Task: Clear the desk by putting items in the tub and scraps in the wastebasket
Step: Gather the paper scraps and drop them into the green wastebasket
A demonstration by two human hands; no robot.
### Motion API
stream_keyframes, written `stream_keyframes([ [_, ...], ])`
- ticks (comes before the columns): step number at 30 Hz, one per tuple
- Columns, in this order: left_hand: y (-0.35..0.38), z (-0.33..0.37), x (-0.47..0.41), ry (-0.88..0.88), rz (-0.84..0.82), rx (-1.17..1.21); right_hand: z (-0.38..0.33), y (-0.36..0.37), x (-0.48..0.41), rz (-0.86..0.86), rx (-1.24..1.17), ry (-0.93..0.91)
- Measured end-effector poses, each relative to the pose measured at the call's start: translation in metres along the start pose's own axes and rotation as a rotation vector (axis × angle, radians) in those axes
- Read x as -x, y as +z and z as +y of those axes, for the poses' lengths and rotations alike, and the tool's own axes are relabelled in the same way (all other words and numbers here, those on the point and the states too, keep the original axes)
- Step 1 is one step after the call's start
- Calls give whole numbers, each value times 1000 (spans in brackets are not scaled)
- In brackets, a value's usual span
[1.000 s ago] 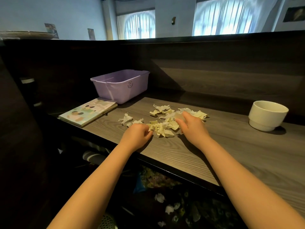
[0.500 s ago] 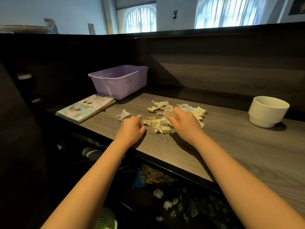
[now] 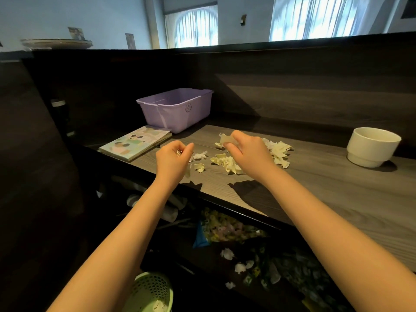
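A picture book [image 3: 135, 144] lies at the left edge of the surface [image 3: 315, 190], the lilac tub [image 3: 177, 109] just behind it. The left hand [image 3: 172, 159] is raised, fingers pinched on a small scrap. The right hand [image 3: 249, 152] pinches a pale scrap above the paper scraps [image 3: 227, 163]. A white cup [image 3: 372, 146] stands far right. A green wastebasket [image 3: 150, 293] sits below.

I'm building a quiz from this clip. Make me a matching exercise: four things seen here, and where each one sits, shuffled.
Things:
1. tub
2. book
3. cup
4. wastebasket

Places:
A. far right of the desk
B. on the floor below the desk
C. back left of the desk
D. left edge of the desk, in front of the tub

Pairs: 1-C, 2-D, 3-A, 4-B
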State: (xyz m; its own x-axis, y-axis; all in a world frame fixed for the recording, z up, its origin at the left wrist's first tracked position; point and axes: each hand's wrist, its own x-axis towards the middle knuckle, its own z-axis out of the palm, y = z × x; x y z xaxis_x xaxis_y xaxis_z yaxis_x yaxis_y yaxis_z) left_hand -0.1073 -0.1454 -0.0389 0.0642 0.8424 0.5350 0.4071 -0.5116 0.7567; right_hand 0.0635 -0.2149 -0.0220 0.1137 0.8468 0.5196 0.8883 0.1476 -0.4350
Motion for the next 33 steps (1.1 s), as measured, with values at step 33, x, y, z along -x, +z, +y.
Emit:
stream_keyframes([
  [33, -91, -327, 141, -455, -202, -399, -62, 348, 127, -626, -151, 186],
])
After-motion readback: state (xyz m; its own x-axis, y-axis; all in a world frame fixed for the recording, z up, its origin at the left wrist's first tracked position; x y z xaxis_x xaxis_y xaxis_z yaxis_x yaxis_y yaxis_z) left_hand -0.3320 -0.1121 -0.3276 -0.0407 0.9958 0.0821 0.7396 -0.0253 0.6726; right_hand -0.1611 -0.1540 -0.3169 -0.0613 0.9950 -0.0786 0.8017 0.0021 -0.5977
